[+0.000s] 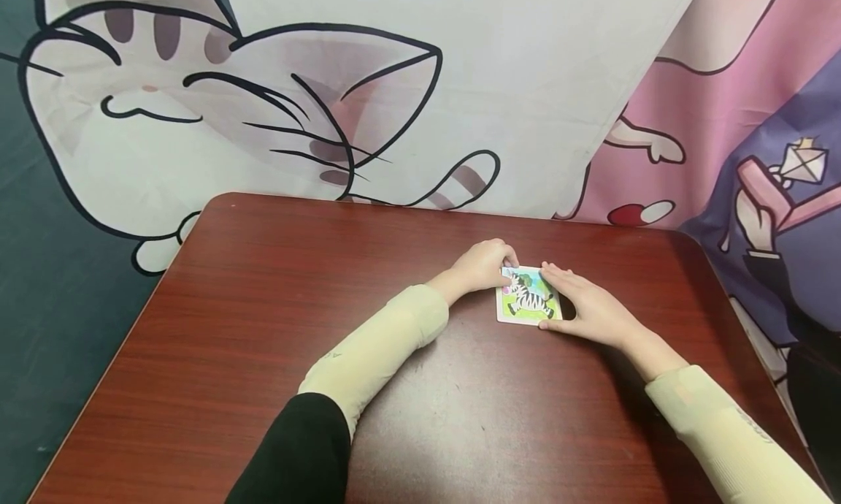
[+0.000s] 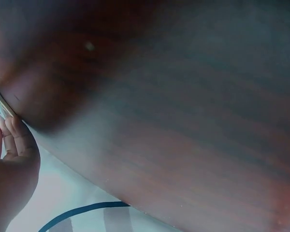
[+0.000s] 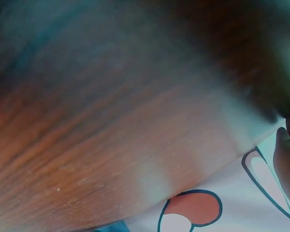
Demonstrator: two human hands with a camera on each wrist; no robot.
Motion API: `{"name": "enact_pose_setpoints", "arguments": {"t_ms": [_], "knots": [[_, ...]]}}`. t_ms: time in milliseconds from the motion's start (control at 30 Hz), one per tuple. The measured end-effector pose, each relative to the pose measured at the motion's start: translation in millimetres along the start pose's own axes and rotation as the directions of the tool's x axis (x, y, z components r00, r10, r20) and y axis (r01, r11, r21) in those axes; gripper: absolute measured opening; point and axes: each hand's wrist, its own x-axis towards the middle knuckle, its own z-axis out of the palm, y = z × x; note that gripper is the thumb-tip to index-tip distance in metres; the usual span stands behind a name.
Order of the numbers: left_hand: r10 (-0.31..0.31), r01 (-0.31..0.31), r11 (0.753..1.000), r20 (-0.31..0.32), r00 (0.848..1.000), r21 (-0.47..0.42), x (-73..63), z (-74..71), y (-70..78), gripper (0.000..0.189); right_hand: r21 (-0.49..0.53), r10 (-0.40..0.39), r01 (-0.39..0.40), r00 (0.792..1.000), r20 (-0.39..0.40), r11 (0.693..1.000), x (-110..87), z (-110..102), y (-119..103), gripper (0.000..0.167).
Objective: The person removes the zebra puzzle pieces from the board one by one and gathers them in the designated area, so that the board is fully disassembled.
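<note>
A small square picture card [image 1: 528, 304] shows a zebra on a green and blue ground, with a pale border. At its upper left corner, my left hand [image 1: 482, 265] pinches it with curled fingers. My right hand [image 1: 594, 310] spans the card's right side, fingers at the upper right corner and thumb at the lower right one. In the left wrist view, the left hand [image 2: 14, 159] shows at the left edge with its fingertips against the card's rim. Only part of the right hand [image 3: 287, 154] enters the right wrist view, and the card is mostly hidden there.
The hands work over the far right part of a reddish-brown wooden table [image 1: 263, 307] with rounded corners. Behind its far edge hangs a white cloth [image 1: 525, 88] with a cartoon cat, beside a pink and purple printed cloth [image 1: 709, 139].
</note>
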Motion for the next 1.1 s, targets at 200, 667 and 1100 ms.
{"name": "enact_pose_setpoints", "arguments": {"t_ms": [200, 667, 1100], "knots": [[0.008, -0.008, 1.000, -0.008, 1.000, 0.005, -1.3, -2.2, 1.6, 0.028, 0.000, 0.019, -0.019, 1.000, 0.022, 1.000, 0.5, -2, 1, 0.100], [0.088, -0.101, 0.988, -0.107, 0.990, -0.120, -7.2, -12.5, -5.7, 0.009, -0.003, 0.004, -0.004, 1.000, 0.010, 1.000, -0.4, 1, 2, 0.099], [0.097, -0.114, 0.977, -0.104, 0.990, -0.178, -41.5, -52.4, -48.0, 0.007, -0.017, 0.030, -0.029, 0.999, 0.037, 0.999, 0.6, 1, 3, 0.101]]}}
